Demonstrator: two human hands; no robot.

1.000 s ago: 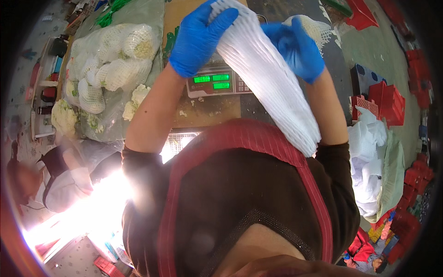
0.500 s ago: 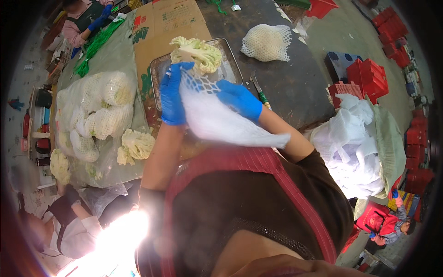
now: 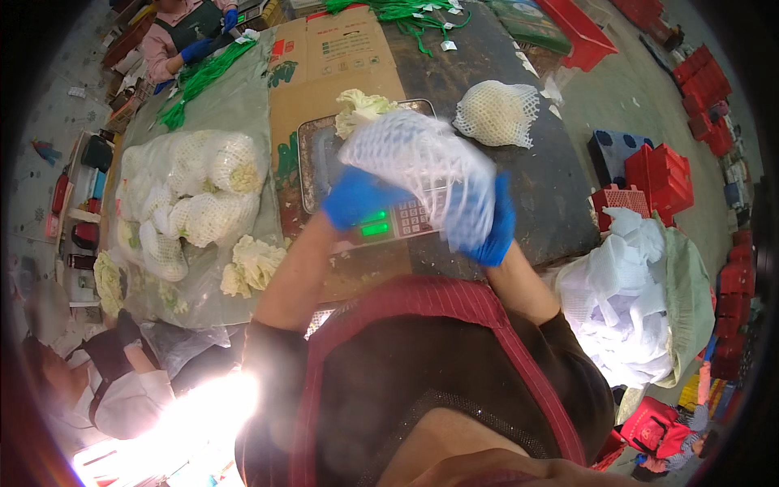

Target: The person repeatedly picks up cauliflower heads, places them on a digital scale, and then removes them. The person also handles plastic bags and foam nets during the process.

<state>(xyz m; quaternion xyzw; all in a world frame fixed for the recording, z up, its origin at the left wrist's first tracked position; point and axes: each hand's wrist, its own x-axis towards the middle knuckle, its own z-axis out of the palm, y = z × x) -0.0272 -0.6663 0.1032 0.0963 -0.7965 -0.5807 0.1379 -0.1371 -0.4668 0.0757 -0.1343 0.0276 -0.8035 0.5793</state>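
A white foam net sleeve (image 3: 410,150) is stretched out between my two blue-gloved hands, blurred by motion. My left hand (image 3: 357,199) grips it at the lower left, its fingertips hidden under the mesh. At the other end, my right hand (image 3: 495,227) is closed on the sleeve, and blue glove shows through the netting. Just beyond the sleeve, a pale cauliflower (image 3: 361,109) rests on the metal tray of a weighing scale (image 3: 312,174), partly covered from view. The scale's green-lit display and keypad (image 3: 414,219) show beneath my hands.
A net-wrapped cauliflower (image 3: 497,114) stands at the far right. On the left lies a clear bag of netted cauliflowers (image 3: 191,187), with loose leafy trimmings (image 3: 251,266) beside it. A sack of foam nets (image 3: 621,300) and red crates (image 3: 659,178) are at right. A co-worker (image 3: 182,36) stands far left.
The sleeve has gone from hanging loosely toward me to being spread wide over the tray's near side. My right hand has moved right and down, uncovering the scale's display. The view has shifted slightly.
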